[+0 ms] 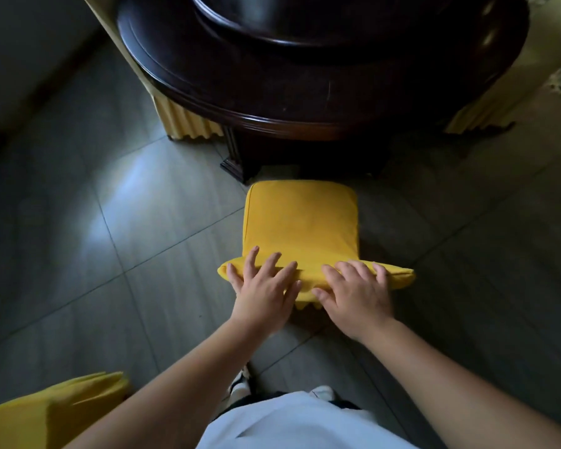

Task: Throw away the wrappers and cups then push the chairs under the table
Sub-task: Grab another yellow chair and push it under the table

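The left hand point(263, 286) lies flat on the top edge of the yellow-covered chair point(302, 228), its fingers spread and straight, pressing on the fabric without curling round it. The right hand point(353, 293) rests just beside it on the same top edge, fingers likewise stretched out over the cover. The chair stands on the grey tiled floor point(110, 222) with its seat facing the dark round wooden desk point(305, 92); the front of the seat reaches just to the desk's rim and carved leg point(234, 157). Yellow pleated cloth point(188, 121) hangs by the desk at the left and right. Another yellow-covered chair point(46, 413) shows at the lower left corner.
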